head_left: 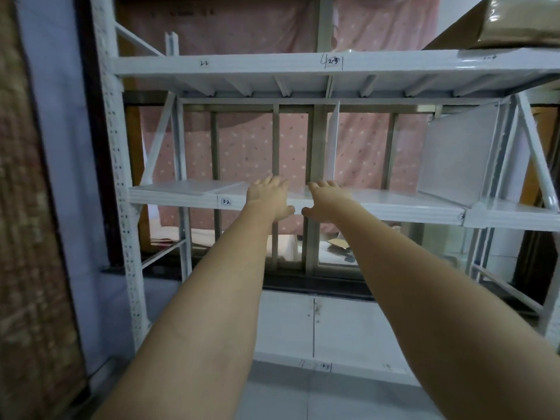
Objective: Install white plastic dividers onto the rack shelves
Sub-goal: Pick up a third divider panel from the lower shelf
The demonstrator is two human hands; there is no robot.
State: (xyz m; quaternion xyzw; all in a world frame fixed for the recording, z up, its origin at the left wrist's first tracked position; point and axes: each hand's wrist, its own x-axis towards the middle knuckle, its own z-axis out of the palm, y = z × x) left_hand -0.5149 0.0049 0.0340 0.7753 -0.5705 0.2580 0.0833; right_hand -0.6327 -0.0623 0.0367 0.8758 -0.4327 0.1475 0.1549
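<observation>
The white metal rack fills the view; its middle shelf [394, 204] carries the label 3-2. My left hand [269, 197] and my right hand [325, 197] lie palm down side by side on this shelf, fingers stretched forward, thumbs at the front edge. Neither hand holds anything. A thin white divider [333, 140] stands upright, edge-on, just behind my right hand's fingers, reaching up to the shelf above. A second white divider panel [454, 153] leans tilted at the shelf's right end. A flat white panel [194, 186] lies on the left part of the shelf.
The upper shelf [272, 66] is marked 2-2 and 2-3, with a cardboard box [509, 22] on its right end. Behind the rack are window bars and a pink dotted curtain [248, 147]. A lower shelf [303, 328] sits below my arms.
</observation>
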